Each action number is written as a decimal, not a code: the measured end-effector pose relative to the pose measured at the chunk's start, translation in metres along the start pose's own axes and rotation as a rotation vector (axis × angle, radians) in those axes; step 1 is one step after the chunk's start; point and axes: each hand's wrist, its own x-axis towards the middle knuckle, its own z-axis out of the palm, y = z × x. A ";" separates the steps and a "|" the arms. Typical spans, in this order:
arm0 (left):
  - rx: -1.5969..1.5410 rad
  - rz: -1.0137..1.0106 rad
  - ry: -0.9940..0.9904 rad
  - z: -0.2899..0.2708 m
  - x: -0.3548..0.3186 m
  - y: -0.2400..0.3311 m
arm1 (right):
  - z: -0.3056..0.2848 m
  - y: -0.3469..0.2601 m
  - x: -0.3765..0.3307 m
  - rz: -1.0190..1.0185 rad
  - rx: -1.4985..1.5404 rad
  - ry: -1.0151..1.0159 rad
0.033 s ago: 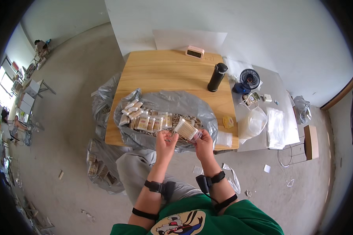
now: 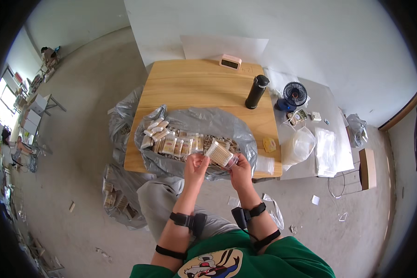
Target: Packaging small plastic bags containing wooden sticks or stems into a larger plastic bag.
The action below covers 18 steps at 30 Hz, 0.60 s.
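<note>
Here, at the near edge of a wooden table [image 2: 194,85], a grey plastic sheet [image 2: 208,121] holds rows of packets w/ cotton swabs. Left hand [image 2: 195,166] & right hand [image 2: 240,170] both pinch a clear swab pack [image 2: 220,154] over that edge; apparently mid-packing, next needing a steady grip.

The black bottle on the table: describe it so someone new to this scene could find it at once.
Start at the wooden table against the white wall. Near its far right corner, beyond the grey plastic sheet heaped with small packets, stands the black bottle. It is the only tall, dark, upright cylinder on the wood; the small pink clock behind it is low and pale.
</note>
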 end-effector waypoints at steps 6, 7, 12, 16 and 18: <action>-0.475 -0.239 -0.111 0.003 0.012 -0.016 | -0.013 0.008 0.005 0.027 0.007 -0.098; -0.355 -0.159 -0.075 0.006 0.012 -0.016 | -0.016 0.008 0.007 -0.049 -0.183 -0.074; 0.217 0.166 -0.036 0.006 0.016 0.001 | 0.008 -0.019 0.010 -0.104 -0.143 -0.180; 0.215 0.250 -0.030 0.012 0.017 0.004 | 0.006 -0.012 0.019 -0.084 -0.200 -0.238; 0.192 0.213 -0.026 0.011 0.016 0.002 | 0.009 -0.010 0.018 -0.001 -0.032 -0.218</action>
